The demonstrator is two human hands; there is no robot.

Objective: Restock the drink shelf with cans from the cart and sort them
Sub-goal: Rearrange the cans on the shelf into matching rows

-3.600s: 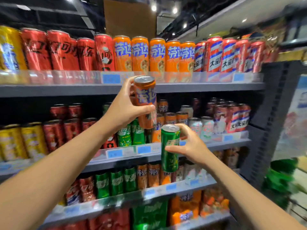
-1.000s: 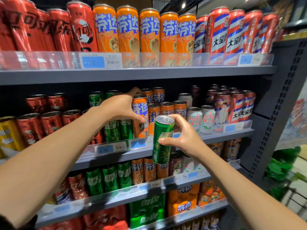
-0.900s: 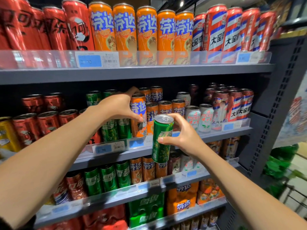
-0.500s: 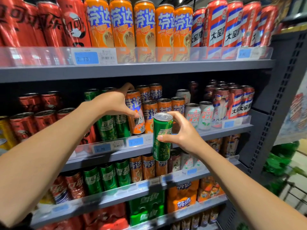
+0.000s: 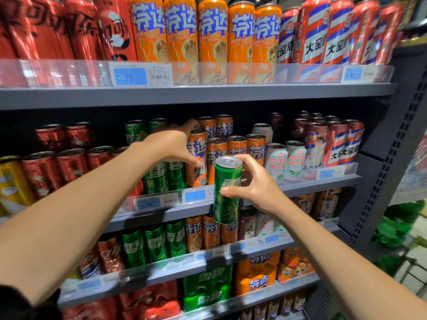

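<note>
While the grey drink shelf (image 5: 196, 95) filled nearly the whole view, stocked tier on tier with red cans, orange cans, green cans and white ones, both bare arms reached up into its middle tier. On that tier the green row (image 5: 159, 174) stood just left of the orange row (image 5: 235, 148), the two touching at the front rail with its blue price tags (image 5: 195, 196). The left hand (image 5: 172, 146) was closed round an orange can (image 5: 196, 158) at the left edge of the orange row, thumb low on the near face and fingers wrapped over the far side; the can stood upright and looked seated on the shelf, or all but. The right hand (image 5: 251, 185) pinched a green can (image 5: 227, 189) between thumb and fingers at mid-body, held out in front of the rail, clear of the shelf, its long axis upright with only a slight lean and its top level with the orange row's tops. The green row lay up and to the left of that can, beyond the left forearm (image 5: 92, 195), so I judged the right hand the one to carry it, crossing leftward once the left hand let go and cleared the way.
</note>
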